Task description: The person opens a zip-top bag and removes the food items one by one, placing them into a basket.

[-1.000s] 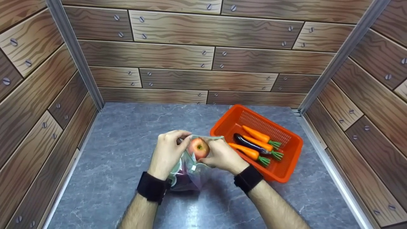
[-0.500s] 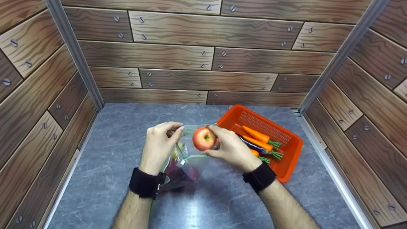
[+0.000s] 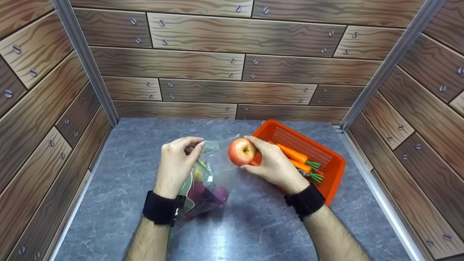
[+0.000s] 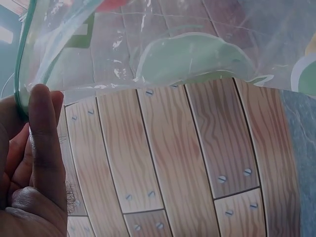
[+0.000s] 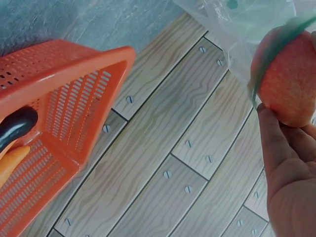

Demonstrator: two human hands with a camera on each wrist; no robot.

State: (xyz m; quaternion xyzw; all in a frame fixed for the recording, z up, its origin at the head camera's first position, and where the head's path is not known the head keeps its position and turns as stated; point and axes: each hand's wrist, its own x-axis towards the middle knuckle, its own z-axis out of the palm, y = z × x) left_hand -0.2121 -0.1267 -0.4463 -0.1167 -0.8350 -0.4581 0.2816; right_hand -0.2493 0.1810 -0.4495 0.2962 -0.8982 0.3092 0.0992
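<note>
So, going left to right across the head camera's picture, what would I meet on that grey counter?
Left hand pinching the bag's rim → clear plastic bag with produce inside → red apple → right hand holding it → orange basket with carrots.

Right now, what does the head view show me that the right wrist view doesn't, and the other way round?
Only the head view shows the left hand pinching the clear bag's rim, the purple and yellow items inside the bag, and the green carrot tops. Only the right wrist view shows the basket's slotted end wall from close up, with the wood-pattern wall behind it. Both show the right hand holding the apple, the orange basket and the bag.
</note>
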